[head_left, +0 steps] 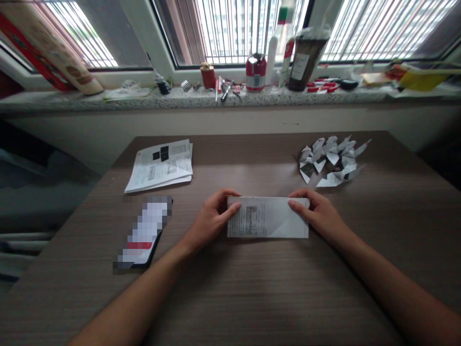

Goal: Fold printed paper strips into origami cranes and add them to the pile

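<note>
A printed sheet of paper (267, 218), folded into a wide rectangle, is held between both hands just above or on the brown table. My left hand (217, 214) pinches its upper left corner, thumb on the front face and the other fingers behind. At the upper right corner my right hand (317, 209) grips it the same way. Print and a small picture cover the paper's left half; the right half is mostly blank. Beyond my right hand lies a ring of folded paper pieces (329, 161) with pointed tips. The fingers behind the paper are partly hidden.
A stack of printed sheets (160, 166) lies at the table's back left. Nearer, a phone (147, 233) with a blurred screen rests left of my left forearm. Behind the table (252, 298), a stone windowsill (144, 100) carries a red can (256, 72), a dark cup (308, 62), bottles and tools.
</note>
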The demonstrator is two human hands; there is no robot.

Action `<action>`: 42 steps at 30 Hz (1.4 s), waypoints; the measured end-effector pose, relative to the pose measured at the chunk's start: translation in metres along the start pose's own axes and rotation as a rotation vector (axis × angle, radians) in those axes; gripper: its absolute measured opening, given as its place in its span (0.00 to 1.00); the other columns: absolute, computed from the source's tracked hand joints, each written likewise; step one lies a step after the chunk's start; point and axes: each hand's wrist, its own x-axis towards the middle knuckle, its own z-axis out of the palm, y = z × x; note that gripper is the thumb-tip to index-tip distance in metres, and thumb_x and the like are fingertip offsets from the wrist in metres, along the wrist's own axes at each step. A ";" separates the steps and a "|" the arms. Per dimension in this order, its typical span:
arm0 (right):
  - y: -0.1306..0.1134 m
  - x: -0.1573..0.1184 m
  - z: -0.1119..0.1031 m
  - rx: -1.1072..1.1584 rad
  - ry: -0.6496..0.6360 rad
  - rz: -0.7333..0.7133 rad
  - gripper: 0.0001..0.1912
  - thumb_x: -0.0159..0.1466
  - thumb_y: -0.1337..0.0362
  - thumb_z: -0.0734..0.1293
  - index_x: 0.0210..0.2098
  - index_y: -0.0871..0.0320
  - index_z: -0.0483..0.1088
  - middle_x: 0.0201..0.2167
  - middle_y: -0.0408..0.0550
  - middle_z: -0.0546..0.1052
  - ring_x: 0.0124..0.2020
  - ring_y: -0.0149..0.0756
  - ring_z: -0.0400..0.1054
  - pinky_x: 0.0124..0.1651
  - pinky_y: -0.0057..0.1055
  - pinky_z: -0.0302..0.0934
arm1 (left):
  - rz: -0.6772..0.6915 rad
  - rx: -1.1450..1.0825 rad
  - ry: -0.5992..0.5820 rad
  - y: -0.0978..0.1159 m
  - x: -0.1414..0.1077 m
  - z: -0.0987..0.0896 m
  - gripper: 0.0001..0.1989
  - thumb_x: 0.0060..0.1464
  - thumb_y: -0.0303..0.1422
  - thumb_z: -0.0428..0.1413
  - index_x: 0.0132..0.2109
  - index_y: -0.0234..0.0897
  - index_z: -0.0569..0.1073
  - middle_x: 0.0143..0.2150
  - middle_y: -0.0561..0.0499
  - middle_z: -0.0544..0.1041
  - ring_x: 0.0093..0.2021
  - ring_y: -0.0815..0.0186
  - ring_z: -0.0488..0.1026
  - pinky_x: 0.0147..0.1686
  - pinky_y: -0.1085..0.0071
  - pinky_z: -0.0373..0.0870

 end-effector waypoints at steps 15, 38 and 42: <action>-0.003 -0.002 -0.001 -0.025 0.005 0.060 0.17 0.65 0.47 0.70 0.41 0.54 0.77 0.32 0.46 0.78 0.27 0.35 0.67 0.28 0.31 0.59 | -0.016 -0.096 0.059 0.001 -0.001 0.002 0.13 0.64 0.40 0.61 0.51 0.38 0.77 0.34 0.52 0.71 0.33 0.67 0.68 0.30 0.72 0.66; -0.004 0.002 -0.005 -0.050 -0.148 -0.057 0.16 0.68 0.50 0.69 0.46 0.54 0.77 0.41 0.48 0.82 0.41 0.41 0.75 0.43 0.35 0.67 | -0.045 -0.121 0.039 -0.003 -0.001 0.003 0.13 0.64 0.42 0.62 0.49 0.38 0.77 0.34 0.51 0.75 0.34 0.64 0.72 0.31 0.71 0.67; -0.008 0.002 -0.009 -0.076 -0.223 -0.052 0.16 0.68 0.50 0.68 0.46 0.54 0.77 0.42 0.49 0.82 0.41 0.43 0.76 0.43 0.36 0.68 | -0.036 -0.130 0.034 -0.005 0.000 0.004 0.13 0.64 0.42 0.62 0.49 0.39 0.77 0.34 0.52 0.74 0.34 0.65 0.72 0.31 0.71 0.67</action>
